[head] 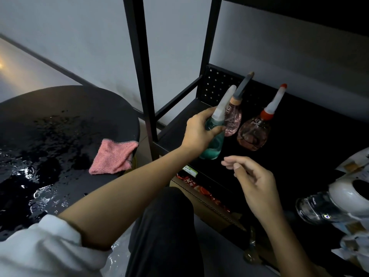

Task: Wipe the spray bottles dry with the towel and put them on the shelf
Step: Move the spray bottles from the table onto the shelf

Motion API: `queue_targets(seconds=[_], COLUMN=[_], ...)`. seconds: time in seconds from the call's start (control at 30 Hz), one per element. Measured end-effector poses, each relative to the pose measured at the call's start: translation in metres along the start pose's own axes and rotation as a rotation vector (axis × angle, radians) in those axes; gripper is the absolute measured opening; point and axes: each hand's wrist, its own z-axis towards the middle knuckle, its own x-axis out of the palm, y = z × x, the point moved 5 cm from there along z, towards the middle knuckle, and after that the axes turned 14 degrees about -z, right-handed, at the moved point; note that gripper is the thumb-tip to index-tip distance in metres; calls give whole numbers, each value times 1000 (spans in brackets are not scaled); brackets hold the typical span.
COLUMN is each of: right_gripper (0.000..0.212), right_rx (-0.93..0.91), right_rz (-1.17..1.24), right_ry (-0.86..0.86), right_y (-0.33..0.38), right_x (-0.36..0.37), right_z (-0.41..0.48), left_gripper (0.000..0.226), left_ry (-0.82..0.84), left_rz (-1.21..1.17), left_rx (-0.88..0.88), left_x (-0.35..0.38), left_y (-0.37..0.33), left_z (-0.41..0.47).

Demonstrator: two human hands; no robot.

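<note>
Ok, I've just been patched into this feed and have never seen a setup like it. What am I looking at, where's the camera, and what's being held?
There is no machine here. This is one picture from a camera worn on a person's head, looking forward and down at their two bare hands. The left hand, reaching out from a white sleeve, grips a teal spray bottle with a white nozzle, held over the black metal shelf. The right hand hovers beside it, fingers loosely curled, holding nothing. Two pink bottles are already on that shelf, one with a grey nozzle and one with a white, red-tipped nozzle. To the left is a round black table, wet on top, with the pink towel lying at its edge.
</note>
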Motion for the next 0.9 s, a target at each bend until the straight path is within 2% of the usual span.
queue_targets(seconds=[0.13, 0.2, 0.33, 0.6, 0.9], right_gripper=[24, 23, 25, 25, 28], right_rx=[-27, -48, -93, -171, -298], right_rz=[-3, -9, -21, 3, 33], right_ry=[22, 33, 63, 142, 280], right_y=[11, 18, 35, 80, 128], right_x=[7, 12, 26, 80, 178], right_z=[1, 2, 6, 10, 12], left_gripper=[75, 82, 66, 17, 24], left_ry=[85, 76, 6, -224, -403], left_rz=[-60, -45, -11, -37, 46], left_rx=[-63, -80, -99, -160, -251], left_x=[-3, -13, -53, -159, -278], left_y=[4, 6, 4, -1, 12], left_z=[-7, -13, -24, -66, -134])
